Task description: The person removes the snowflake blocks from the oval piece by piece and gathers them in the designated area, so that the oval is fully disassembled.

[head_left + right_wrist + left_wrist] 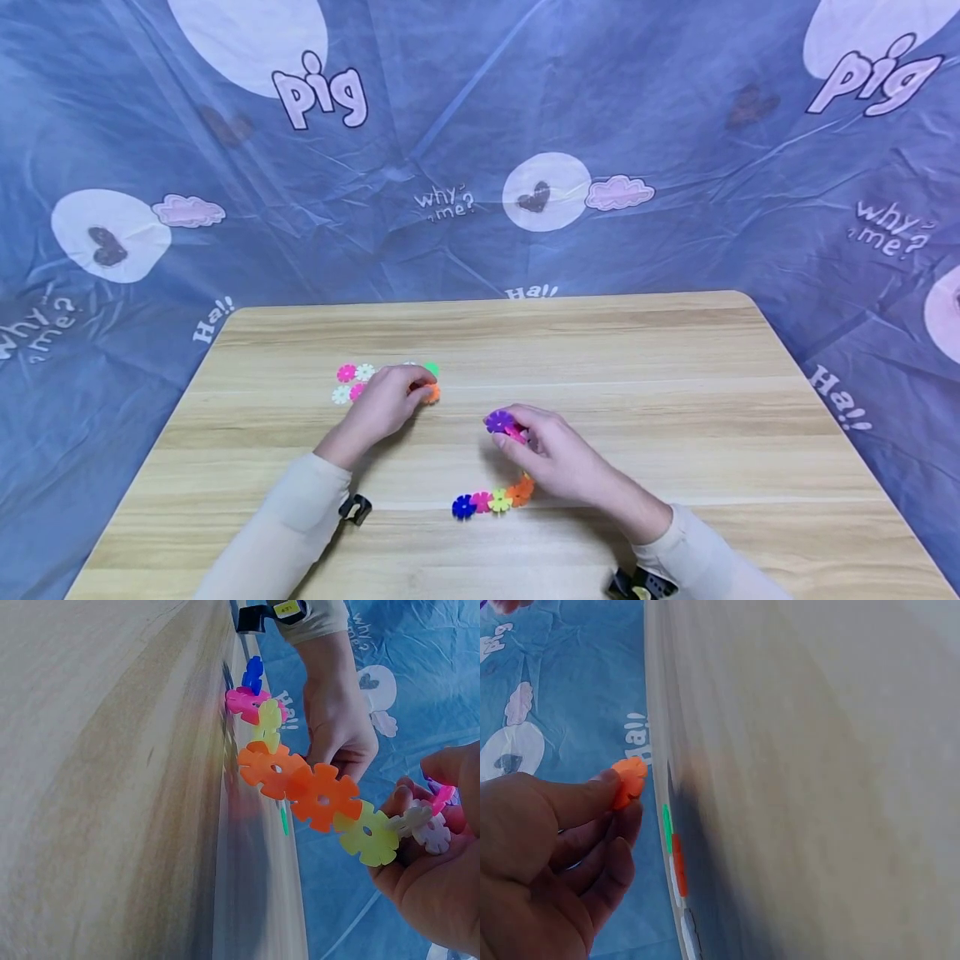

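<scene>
Flower-disc chain [519, 492] slopes from the right hand [555, 450], which grips it near its purple disc [498, 422], toward the bench [675, 375], probably leaving that end exposed, while the left hand [386, 402] pinches an orange disc [631, 780] above laid-out discs [347, 373].

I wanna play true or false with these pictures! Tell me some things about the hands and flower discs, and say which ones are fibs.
1. The left hand pinches an orange flower disc. True.
2. The right hand holds nothing. False: the right hand holds a flower chain.
3. One end of the chain is a dark blue disc. True.
4. The chain has no orange. False: two orange discs are joined together in it.
5. The backdrop says "cow". False: the blue backdrop says "pig".
</scene>
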`<control>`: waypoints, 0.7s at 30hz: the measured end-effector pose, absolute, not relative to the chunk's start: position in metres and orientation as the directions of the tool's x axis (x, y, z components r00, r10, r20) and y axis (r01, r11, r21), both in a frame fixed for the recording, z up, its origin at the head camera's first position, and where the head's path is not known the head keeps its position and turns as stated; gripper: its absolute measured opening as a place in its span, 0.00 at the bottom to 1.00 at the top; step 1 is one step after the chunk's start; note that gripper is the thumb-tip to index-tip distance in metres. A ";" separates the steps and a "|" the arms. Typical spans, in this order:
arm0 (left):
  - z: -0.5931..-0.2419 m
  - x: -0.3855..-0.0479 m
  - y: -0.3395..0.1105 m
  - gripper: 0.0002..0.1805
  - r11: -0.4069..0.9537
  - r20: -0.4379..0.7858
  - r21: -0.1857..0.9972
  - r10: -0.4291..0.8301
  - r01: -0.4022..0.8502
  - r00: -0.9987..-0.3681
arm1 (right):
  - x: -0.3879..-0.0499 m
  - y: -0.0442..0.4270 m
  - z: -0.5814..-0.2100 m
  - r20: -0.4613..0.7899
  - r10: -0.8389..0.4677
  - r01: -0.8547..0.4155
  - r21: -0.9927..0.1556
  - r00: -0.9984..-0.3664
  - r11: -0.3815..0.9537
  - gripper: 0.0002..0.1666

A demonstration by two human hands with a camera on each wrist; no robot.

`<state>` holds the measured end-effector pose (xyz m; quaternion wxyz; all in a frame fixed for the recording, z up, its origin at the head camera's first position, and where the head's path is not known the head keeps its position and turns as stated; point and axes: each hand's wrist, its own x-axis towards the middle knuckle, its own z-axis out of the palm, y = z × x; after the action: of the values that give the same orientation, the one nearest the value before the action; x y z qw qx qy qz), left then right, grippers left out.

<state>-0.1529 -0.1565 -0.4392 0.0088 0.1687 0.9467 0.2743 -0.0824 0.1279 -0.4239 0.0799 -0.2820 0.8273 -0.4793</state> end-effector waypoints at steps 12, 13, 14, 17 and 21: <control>-0.441 -0.167 -0.154 0.04 0.813 0.032 0.492 0.339 0.310 -0.940 | -0.082 0.128 -0.422 0.149 -0.543 -0.399 -0.836 -0.826 0.376 0.11; -0.442 -0.168 -0.153 0.04 0.817 0.037 0.484 0.338 0.313 -0.940 | -0.082 0.128 -0.422 0.149 -0.543 -0.397 -0.837 -0.826 0.375 0.11; -0.442 -0.169 -0.153 0.04 0.819 0.043 0.480 0.338 0.316 -0.940 | -0.082 0.128 -0.422 0.148 -0.543 -0.396 -0.838 -0.827 0.374 0.11; -0.442 -0.170 -0.153 0.04 0.823 0.067 0.462 0.340 0.331 -0.938 | -0.082 0.128 -0.422 0.149 -0.543 -0.396 -0.839 -0.827 0.373 0.11; -0.443 -0.171 -0.155 0.05 0.825 0.099 0.438 0.350 0.357 -0.931 | -0.081 0.128 -0.422 0.149 -0.539 -0.399 -0.833 -0.829 0.384 0.12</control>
<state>-0.1714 -0.1547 -0.4432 -0.0070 0.1851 0.9552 0.2308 -0.0813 0.1280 -0.4219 0.0732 -0.2829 0.8287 -0.4773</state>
